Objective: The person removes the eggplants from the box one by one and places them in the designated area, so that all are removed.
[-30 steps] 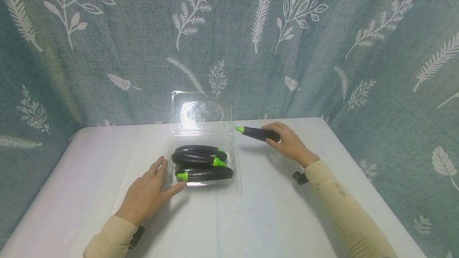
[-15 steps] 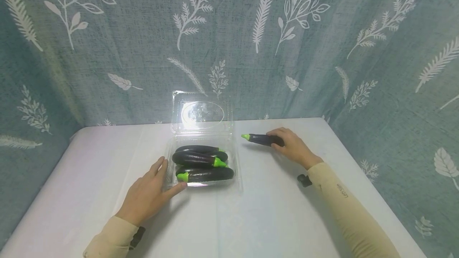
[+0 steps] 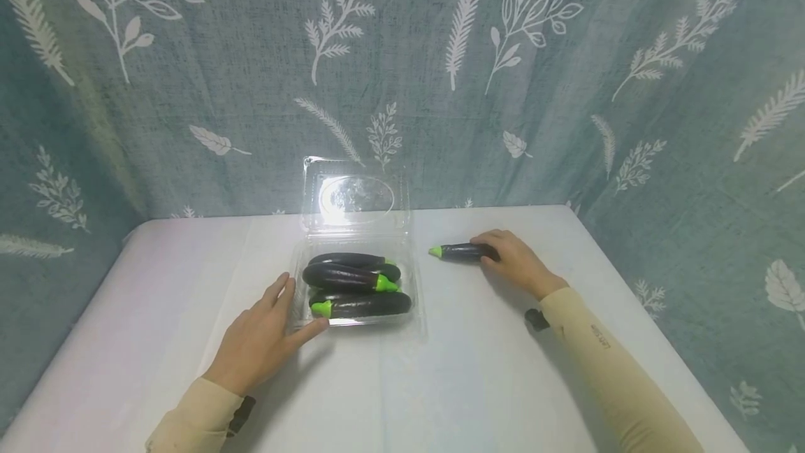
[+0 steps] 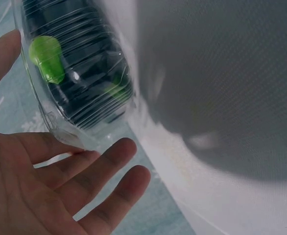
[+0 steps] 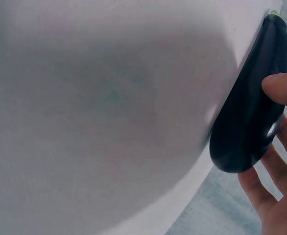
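Observation:
The right hand (image 3: 517, 263) grips a dark purple eggplant (image 3: 461, 252) by its rounded end, to the right of a clear plastic clamshell box (image 3: 413, 278). Its green stem end points left, and the eggplant appears to lie on the table. In the right wrist view, the thumb presses one side of the eggplant (image 5: 249, 103) while fingers rest along the other. Several more eggplants (image 3: 342, 278) lie piled in the box, whose lid (image 3: 355, 200) stands raised at the back. At the box's front left corner, the left hand (image 3: 254, 344) touches its edge with spread fingers.
A white cloth covers the table (image 3: 440, 376). Behind it and along both sides hangs a grey-green curtain (image 3: 251, 89) with white leaf prints. Dark wrist cameras are worn on both wrists, below tan sleeves (image 3: 604, 355).
The right hand has lowered the eggplant toward the table, moving it slightly right and nearer, and the eggplant has levelled out. The left hand and the box have stayed put.

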The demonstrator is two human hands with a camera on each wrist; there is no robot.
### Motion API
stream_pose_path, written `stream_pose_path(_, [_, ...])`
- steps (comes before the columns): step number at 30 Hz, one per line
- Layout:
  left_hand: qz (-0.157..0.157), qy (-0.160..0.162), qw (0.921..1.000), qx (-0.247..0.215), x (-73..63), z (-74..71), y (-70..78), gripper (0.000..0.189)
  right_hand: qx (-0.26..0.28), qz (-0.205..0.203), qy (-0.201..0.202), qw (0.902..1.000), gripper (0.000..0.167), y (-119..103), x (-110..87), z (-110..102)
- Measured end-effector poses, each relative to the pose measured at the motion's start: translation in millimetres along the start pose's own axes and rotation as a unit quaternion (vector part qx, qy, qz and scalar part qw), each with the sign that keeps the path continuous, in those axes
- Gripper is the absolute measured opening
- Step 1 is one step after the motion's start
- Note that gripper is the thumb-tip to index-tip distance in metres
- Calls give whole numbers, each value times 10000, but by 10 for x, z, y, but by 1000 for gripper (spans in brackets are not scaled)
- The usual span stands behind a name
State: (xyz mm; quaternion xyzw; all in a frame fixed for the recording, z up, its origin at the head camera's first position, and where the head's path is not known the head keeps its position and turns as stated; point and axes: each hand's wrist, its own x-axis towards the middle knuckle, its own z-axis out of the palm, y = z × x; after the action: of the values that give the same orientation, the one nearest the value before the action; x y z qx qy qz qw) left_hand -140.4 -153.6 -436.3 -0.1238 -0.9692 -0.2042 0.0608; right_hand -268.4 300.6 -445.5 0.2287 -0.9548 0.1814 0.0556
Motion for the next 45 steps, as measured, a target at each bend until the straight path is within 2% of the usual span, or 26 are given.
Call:
stream_pose_path(13, [14,8,10000,19,10,9,-9,100,-161,109,-129,9997,42,-13,15,-32])
stream_pose_path(35, [-6,0,10000,20,7,14,-7,101,-145,79,-26,9999,38,-27,45,-66])
stream_pose_path(45, [35,52,10000,25,4,12,-6,100,164,-145,328,9992,38,-166,73,-102])
